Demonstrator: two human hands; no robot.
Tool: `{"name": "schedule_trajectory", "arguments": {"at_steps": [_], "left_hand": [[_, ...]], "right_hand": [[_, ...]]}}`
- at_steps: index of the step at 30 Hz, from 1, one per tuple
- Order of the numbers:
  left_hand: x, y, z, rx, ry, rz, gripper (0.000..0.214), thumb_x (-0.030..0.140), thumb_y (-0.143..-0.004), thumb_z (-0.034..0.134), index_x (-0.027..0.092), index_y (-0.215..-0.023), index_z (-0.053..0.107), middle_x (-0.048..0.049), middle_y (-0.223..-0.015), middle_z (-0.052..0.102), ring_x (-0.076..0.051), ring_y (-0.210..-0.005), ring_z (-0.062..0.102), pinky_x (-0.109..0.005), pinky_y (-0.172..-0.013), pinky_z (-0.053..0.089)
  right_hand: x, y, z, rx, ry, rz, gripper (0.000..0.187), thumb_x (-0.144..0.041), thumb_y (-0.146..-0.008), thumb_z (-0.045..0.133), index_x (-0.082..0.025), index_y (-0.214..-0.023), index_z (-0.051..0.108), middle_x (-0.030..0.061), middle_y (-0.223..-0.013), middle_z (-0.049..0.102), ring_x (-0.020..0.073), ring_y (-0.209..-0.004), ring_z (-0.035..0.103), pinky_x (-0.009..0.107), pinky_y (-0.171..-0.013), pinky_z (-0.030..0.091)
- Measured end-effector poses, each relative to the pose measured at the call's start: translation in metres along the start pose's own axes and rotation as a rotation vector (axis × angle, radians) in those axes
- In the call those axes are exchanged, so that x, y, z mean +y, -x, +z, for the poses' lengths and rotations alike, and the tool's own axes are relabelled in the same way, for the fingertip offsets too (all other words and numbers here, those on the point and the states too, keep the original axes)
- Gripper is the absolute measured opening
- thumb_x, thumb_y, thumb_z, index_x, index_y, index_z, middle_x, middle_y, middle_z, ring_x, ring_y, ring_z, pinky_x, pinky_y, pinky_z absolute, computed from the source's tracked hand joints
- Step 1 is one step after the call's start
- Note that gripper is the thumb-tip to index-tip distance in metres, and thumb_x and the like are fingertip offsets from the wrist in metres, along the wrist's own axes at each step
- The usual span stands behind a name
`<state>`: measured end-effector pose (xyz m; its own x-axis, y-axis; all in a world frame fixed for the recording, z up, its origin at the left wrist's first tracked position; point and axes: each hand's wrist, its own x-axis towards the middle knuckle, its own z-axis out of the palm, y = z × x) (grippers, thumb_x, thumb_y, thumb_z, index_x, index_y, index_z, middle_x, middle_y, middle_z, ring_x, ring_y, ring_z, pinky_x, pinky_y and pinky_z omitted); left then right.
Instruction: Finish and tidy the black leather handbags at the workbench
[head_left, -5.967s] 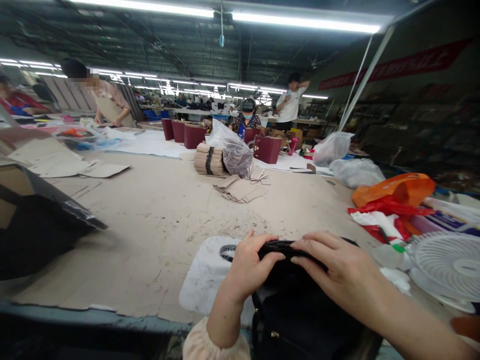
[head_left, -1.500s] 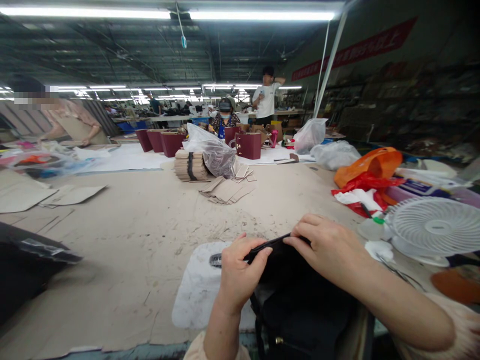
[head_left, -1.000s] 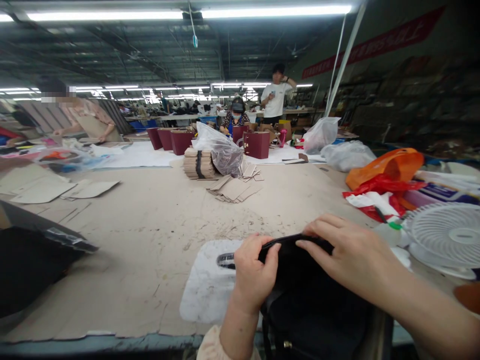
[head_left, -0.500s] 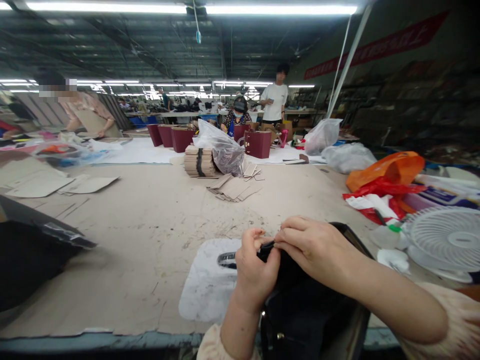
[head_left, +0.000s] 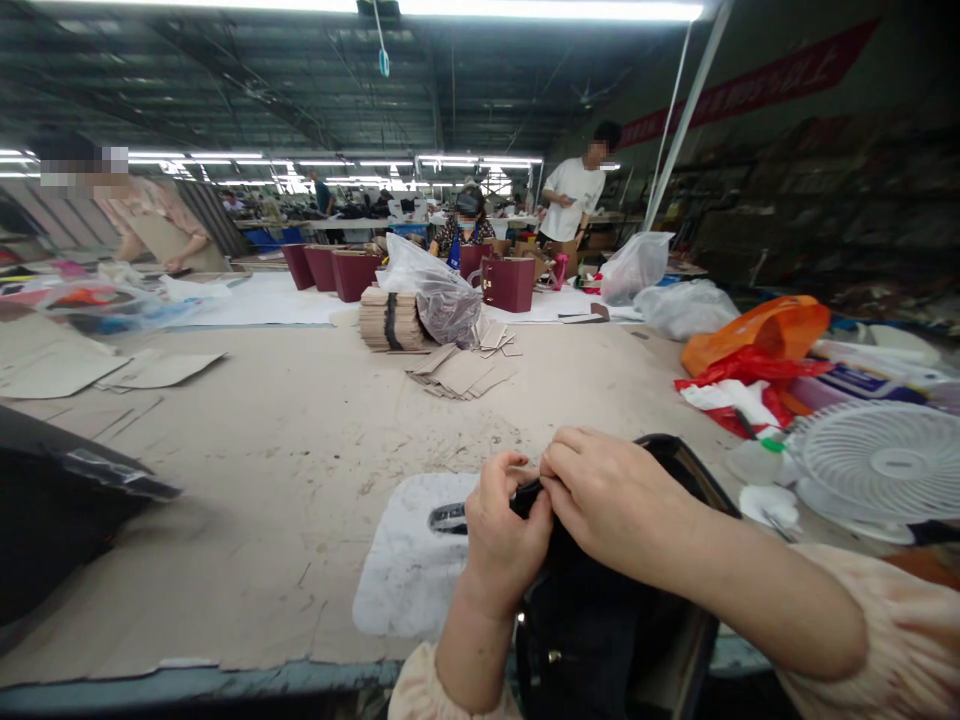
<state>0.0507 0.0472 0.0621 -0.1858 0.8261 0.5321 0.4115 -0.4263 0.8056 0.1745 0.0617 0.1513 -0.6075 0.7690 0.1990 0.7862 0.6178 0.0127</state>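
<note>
A black bag (head_left: 592, 630) with an open top and small gold-coloured metal studs leans at the front edge of the table, close to my body. My left hand (head_left: 504, 530) pinches the bag's upper edge between thumb and fingers. Right beside it, my right hand (head_left: 600, 490) is closed on the same edge, its fingertips meeting my left hand's. What lies exactly between the fingertips is hidden. Under and left of my left hand is a white sheet (head_left: 405, 570), with a dark, glossy elongated piece (head_left: 448, 517) on it, partly covered by the hand.
A white fan (head_left: 892, 460), an orange bag (head_left: 757, 335) and a small green-capped bottle (head_left: 761, 458) stand right. Stacked card pieces (head_left: 390, 322) and maroon bags (head_left: 508, 284) are farther back. A black item (head_left: 60, 510) is at left. Several people work beyond.
My view has shifted slightly, so the scene sits a little left. Both hands keep hold of the bag's edge; my right fingers are drawn closer together. A standing person in white leans to the right.
</note>
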Motion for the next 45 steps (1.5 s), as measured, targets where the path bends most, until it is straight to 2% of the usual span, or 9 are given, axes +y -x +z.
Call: {"name": "schedule_trajectory", "arguments": {"at_steps": [7, 16, 20, 23, 25, 28, 33, 38, 45], "left_hand": [[0.000, -0.002, 0.001, -0.020, 0.060, -0.005, 0.034, 0.018, -0.077, 0.066, 0.021, -0.105, 0.046, 0.0014, -0.081, 0.072, -0.014, -0.080, 0.068, -0.027, -0.079, 0.051], [0.003, -0.004, -0.004, -0.029, -0.021, 0.158, 0.018, 0.016, -0.077, 0.062, 0.020, -0.095, 0.065, -0.0018, -0.085, 0.072, -0.016, -0.080, 0.067, -0.039, -0.096, 0.048], [0.005, -0.007, -0.005, -0.072, -0.044, 0.183, 0.016, 0.016, -0.080, 0.058, 0.019, -0.091, 0.069, -0.0028, -0.082, 0.071, -0.017, -0.081, 0.065, -0.035, -0.089, 0.051], [0.007, -0.008, -0.006, -0.100, -0.023, 0.157, 0.017, 0.016, -0.081, 0.058, 0.019, -0.093, 0.069, -0.0044, -0.083, 0.069, -0.017, -0.081, 0.063, -0.031, -0.078, 0.052], [0.008, -0.009, -0.007, -0.121, 0.005, 0.146, 0.016, 0.017, -0.082, 0.058, 0.018, -0.094, 0.070, -0.0045, -0.083, 0.068, -0.016, -0.079, 0.063, -0.029, -0.074, 0.051], [0.008, -0.009, -0.007, -0.135, 0.036, 0.124, 0.015, 0.019, -0.082, 0.061, 0.018, -0.094, 0.070, -0.0040, -0.082, 0.067, -0.015, -0.078, 0.062, -0.027, -0.072, 0.050], [0.008, -0.010, -0.005, -0.132, 0.033, 0.081, 0.012, 0.021, -0.080, 0.065, 0.018, -0.090, 0.071, -0.0031, -0.081, 0.067, -0.015, -0.077, 0.062, -0.026, -0.071, 0.049], [0.009, -0.010, -0.003, -0.144, 0.028, 0.059, 0.010, 0.021, -0.080, 0.066, 0.019, -0.087, 0.071, -0.0018, -0.080, 0.067, -0.014, -0.077, 0.061, -0.025, -0.072, 0.048], [0.010, -0.008, -0.004, -0.155, 0.010, 0.069, 0.009, 0.022, -0.081, 0.063, 0.019, -0.086, 0.070, -0.0024, -0.079, 0.066, -0.015, -0.076, 0.061, -0.026, -0.070, 0.048]], "right_hand": [[0.020, 0.003, -0.004, 0.079, -0.296, 0.151, 0.014, -0.017, -0.085, 0.043, -0.020, -0.072, 0.046, 0.0004, -0.074, 0.052, 0.0150, -0.072, 0.049, 0.028, -0.065, 0.035], [0.059, 0.045, -0.028, 0.080, -0.287, 0.311, 0.028, -0.035, -0.093, 0.035, -0.022, -0.073, 0.048, -0.0016, -0.068, 0.055, 0.0139, -0.066, 0.052, 0.028, -0.061, 0.037], [0.064, 0.066, -0.028, 0.105, -0.249, 0.359, 0.026, -0.044, -0.093, 0.038, -0.023, -0.097, 0.053, -0.0002, -0.081, 0.063, 0.0153, -0.073, 0.059, 0.029, -0.066, 0.042], [0.061, 0.075, -0.023, 0.161, -0.171, 0.380, 0.046, -0.051, -0.086, 0.051, -0.022, -0.122, 0.045, 0.0022, -0.091, 0.067, 0.0180, -0.079, 0.063, 0.031, -0.070, 0.046], [0.058, 0.076, -0.019, 0.165, -0.099, 0.364, 0.044, -0.050, -0.081, 0.059, -0.022, -0.115, 0.052, 0.0022, -0.087, 0.068, 0.0181, -0.075, 0.064, 0.030, -0.065, 0.046], [0.057, 0.072, -0.012, 0.144, -0.048, 0.293, 0.023, -0.042, -0.083, 0.060, -0.024, -0.097, 0.063, 0.0011, -0.083, 0.067, 0.0160, -0.069, 0.062, 0.028, -0.061, 0.045], [0.062, 0.062, -0.007, 0.096, -0.052, 0.295, 0.015, -0.037, -0.084, 0.059, -0.028, -0.092, 0.069, -0.0007, -0.082, 0.066, 0.0151, -0.071, 0.061, 0.027, -0.064, 0.043], [0.067, 0.058, -0.005, 0.051, -0.035, 0.291, 0.019, -0.038, -0.086, 0.056, -0.027, -0.080, 0.070, -0.0009, -0.082, 0.065, 0.0149, -0.073, 0.061, 0.028, -0.064, 0.040], [0.069, 0.054, 0.000, 0.123, 0.034, 0.291, 0.023, -0.036, -0.088, 0.053, -0.023, -0.075, 0.068, 0.0009, -0.077, 0.064, 0.0146, -0.069, 0.058, 0.027, -0.058, 0.035]]}}
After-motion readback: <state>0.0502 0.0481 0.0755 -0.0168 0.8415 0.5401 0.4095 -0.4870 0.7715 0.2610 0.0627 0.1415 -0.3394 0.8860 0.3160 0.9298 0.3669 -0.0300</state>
